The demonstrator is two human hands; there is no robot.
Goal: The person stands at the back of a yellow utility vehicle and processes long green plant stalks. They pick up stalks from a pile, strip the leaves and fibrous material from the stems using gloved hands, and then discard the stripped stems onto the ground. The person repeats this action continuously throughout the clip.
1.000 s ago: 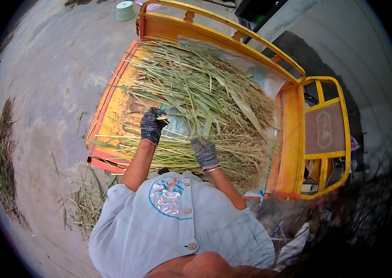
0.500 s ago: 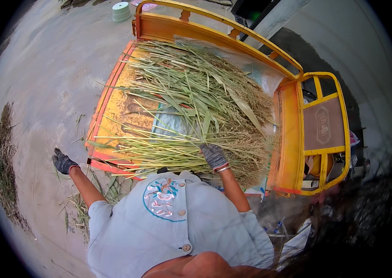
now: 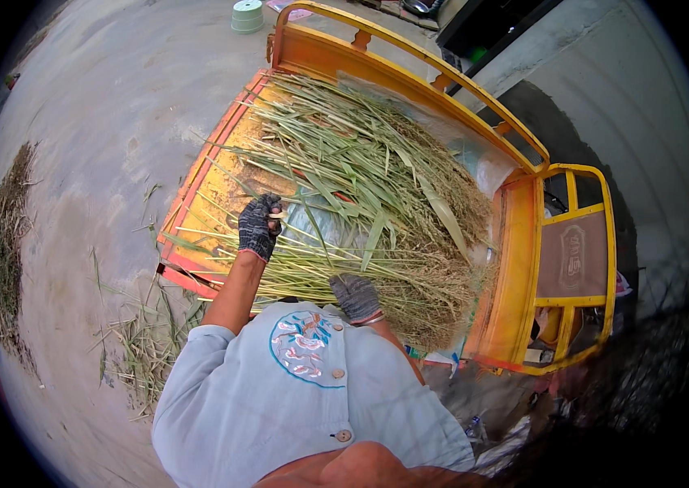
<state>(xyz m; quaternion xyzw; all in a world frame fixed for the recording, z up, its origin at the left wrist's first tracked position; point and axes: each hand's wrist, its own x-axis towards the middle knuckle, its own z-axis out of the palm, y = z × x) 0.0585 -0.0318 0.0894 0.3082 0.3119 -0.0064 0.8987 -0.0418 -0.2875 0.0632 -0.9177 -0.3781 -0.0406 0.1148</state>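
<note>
My left hand (image 3: 260, 228), in a dark grey knit glove, is closed above the near stalks, its fingers curled. A small pale piece shows at its fingertips; I cannot make out what it is. My right hand (image 3: 355, 298), gloved likewise, is closed on stalks of the near bundle (image 3: 304, 268), close to the seed heads. These long yellow-green stalks lie with cut ends to the left and feathery brown seed heads (image 3: 430, 305) to the right. Beyond them lies a larger, leafier pile of stalks (image 3: 353, 154).
The stalks lie on an orange-yellow cargo bed (image 3: 226, 195) with a raised far rail (image 3: 409, 57) and a framed front panel (image 3: 572, 252). Plastic sheeting (image 3: 320, 224) shows between the piles. Stripped leaves (image 3: 153, 342) litter the ground, lower left. A green stool (image 3: 247, 16) stands far off.
My left hand has swung from out at the left, over the ground, to above the stalks, and its fingers have closed. My right hand has shifted slightly left and nearer. The view has moved.
</note>
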